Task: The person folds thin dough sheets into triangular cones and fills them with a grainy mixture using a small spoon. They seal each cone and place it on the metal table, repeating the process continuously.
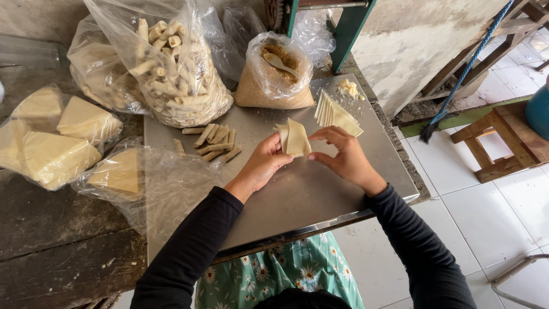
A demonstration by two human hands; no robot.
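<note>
Two hands hold one pale dough wrapper point(295, 137) above the middle of the metal tray point(297, 194). The left hand point(264, 163) pinches the wrapper's lower left edge between thumb and fingertips. The right hand point(342, 154) pinches its right edge, fingers curled over the fold. The wrapper stands partly folded between both hands, clear of the tray surface.

A fanned stack of flat wrappers point(336, 114) lies near the tray's far right edge, just beyond the right hand. A small lump of pale filling point(347, 88) sits at the far right corner. Several finished rolls point(213, 142) lie loose toward the far left edge, beside the left hand.

At the far edge stands an open clear bag of brown crumbs point(274, 86) with a spoon point(278, 62) inside. A large clear bag of rolled pieces point(174, 74) rests at the far left corner. Clear bags of stacked pale sheets point(54, 137) lie on the dark wooden bench point(51, 229) left of the tray.
</note>
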